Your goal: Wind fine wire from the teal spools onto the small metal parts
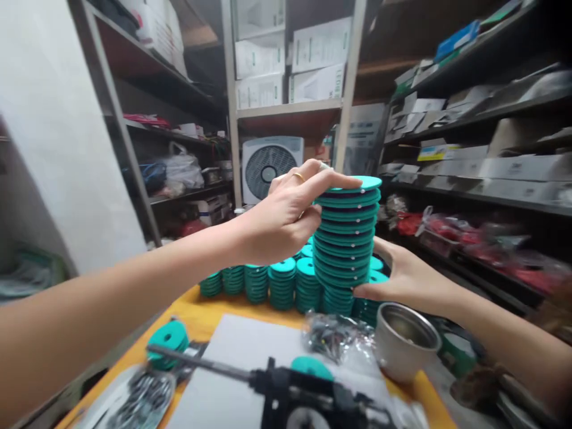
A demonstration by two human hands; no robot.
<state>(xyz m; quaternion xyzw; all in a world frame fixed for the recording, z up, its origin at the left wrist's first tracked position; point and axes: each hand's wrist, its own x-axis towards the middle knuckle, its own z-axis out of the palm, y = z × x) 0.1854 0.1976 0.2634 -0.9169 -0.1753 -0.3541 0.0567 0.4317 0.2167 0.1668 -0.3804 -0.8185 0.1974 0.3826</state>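
A tall stack of teal round spools (346, 238), each with a small white dot on its rim, stands between my two hands. My left hand (297, 208), wearing a ring, grips the upper part, its index finger lying across the top spool and its thumb against the side. Lower down on the right, my right hand (397, 274) holds the base, thumb at the front and the other fingers hidden behind. Shorter teal stacks (282, 283) line the far side of the yellow table (187, 310), and the held stack is in front of or on top of one; I cannot tell which.
A black clamp-like device with a metal rod (214, 362) occupies the near side. Around it are a metal cup (406, 339), a clear plastic bag (339, 336), a tray of small metal parts (143, 396) and a few teal spools (167, 339). Behind stands a box fan (270, 167).
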